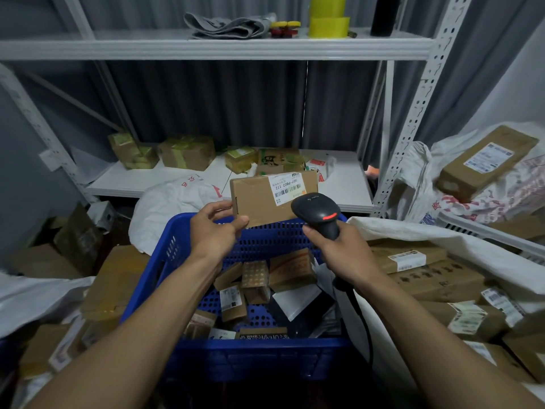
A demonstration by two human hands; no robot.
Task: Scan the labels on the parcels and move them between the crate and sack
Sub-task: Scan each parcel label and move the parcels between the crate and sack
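Shelving (pixel 218 48) behind, scanner (pixel 317 212) covers parcel (pixel 256 199) corner (partly)

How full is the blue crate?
Partly full: several small boxes lie loose in the crate, bare perforated floor showing between them.

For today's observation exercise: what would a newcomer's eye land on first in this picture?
Centre frame, the left hand holds up a brown parcel while the right hand aims a black scanner at its white label. Below them sits a bright blue crate of small parcels, with a white sack of boxes to its right.
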